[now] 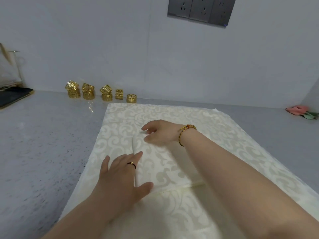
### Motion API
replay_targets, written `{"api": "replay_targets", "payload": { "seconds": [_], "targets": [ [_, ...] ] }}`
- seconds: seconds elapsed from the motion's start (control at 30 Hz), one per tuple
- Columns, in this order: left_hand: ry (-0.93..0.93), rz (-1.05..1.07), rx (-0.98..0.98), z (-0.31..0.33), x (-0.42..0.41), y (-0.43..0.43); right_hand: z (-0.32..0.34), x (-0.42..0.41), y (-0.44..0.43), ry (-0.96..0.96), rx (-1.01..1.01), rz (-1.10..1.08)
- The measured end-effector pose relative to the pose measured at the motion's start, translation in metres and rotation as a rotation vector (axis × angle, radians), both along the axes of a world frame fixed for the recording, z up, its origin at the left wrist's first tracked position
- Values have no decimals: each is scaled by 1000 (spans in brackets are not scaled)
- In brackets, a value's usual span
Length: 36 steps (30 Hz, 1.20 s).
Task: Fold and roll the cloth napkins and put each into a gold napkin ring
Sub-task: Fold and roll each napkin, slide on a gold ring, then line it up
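A cream damask napkin (172, 169), folded into a long strip, lies on top of a larger spread of the same cream cloth (120, 118) on the grey counter. My left hand (120, 175) rests flat on the strip's near left edge, fingers spread. My right hand (158, 132) presses palm down on the strip's far end, its fingers slightly curled. Several gold napkin rings (101, 93) stand in a row along the wall behind the cloth, some stacked in twos. Neither hand touches a ring.
A dark tablet-like object (13, 97) lies at the far left of the counter (43, 144). A pink and green cloth (302, 112) sits at the far right by the wall. Grey wall sockets (201, 10) are mounted above.
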<state>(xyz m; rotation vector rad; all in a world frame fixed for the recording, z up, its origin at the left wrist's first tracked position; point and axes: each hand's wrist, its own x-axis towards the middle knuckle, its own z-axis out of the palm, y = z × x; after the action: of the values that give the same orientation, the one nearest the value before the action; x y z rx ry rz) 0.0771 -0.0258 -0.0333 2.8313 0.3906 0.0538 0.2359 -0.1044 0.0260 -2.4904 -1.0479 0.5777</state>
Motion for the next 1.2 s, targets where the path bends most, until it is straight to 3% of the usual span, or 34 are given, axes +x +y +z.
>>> {"api": "replay_targets", "payload": {
  "seconds": [0.13,0.27,0.43,0.57,0.73,0.87,0.97,1.1,1.2],
  "targets": [
    [-23,-19,-60,0,1,1,10,0,30,-5,-99,127],
    [-31,-34,-92,3,0,0,14,8,34,24,-139,100],
    [-103,-57,-111,5,0,-1,16,22,24,423,-52,53],
    [-144,-75,-158,8,0,0,15,25,15,516,81,35],
    [-296,-7,-555,8,1,3,28,20,2,495,391,-6],
    [-429,106,-709,12,-2,10,48,11,-17,360,571,-72],
    [-495,232,-963,17,-5,14,63,-3,-34,280,669,-85],
    [-653,240,-1364,33,-9,17,85,-30,-58,200,724,-25],
    [-789,192,-1402,54,-15,16,98,-50,-73,120,798,-43]
  ]
}}
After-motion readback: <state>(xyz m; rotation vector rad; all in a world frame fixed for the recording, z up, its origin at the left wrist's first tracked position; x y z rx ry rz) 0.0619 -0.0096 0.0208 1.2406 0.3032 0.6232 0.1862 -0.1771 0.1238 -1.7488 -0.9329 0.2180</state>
